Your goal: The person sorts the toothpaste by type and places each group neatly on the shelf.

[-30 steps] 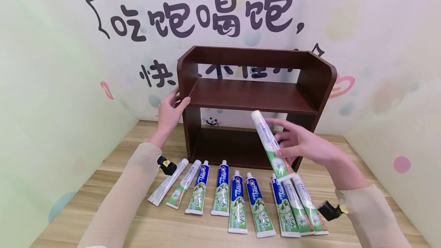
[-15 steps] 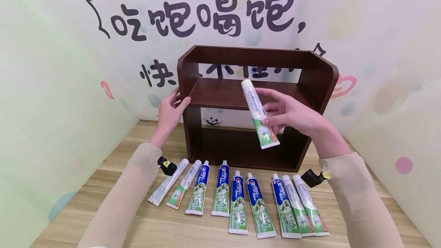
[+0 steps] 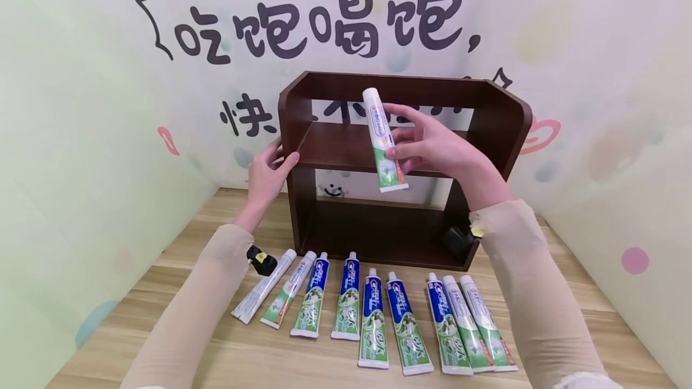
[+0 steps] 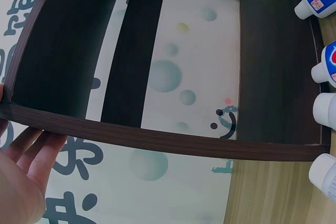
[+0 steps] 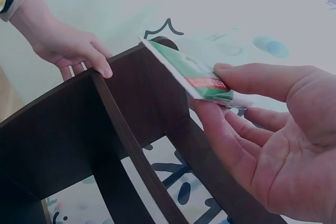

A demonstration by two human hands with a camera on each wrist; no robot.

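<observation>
My right hand (image 3: 429, 143) pinches a white and green toothpaste tube (image 3: 385, 149) between thumb and fingers, cap upward and leaning slightly left. It is held in front of the upper level of a dark brown two-tier shelf (image 3: 346, 144). In the right wrist view the tube's flat crimped end (image 5: 178, 69) faces the camera. My left hand (image 3: 268, 176) holds the shelf's left side panel, thumb on the front edge and fingers along the outer face. The left wrist view shows those fingers (image 4: 44, 153) against the panel.
Several toothpaste tubes lie in a row on the wooden table before the shelf, blue-capped-end ones (image 3: 373, 320) in the middle and white-green ones (image 3: 292, 290) toward both ends. Printed walls (image 3: 605, 107) stand behind and at both sides.
My right hand has carried the toothpaste tube up and to the left, from above the right-hand tubes to the upper shelf level. The left hand stays on the side panel.
</observation>
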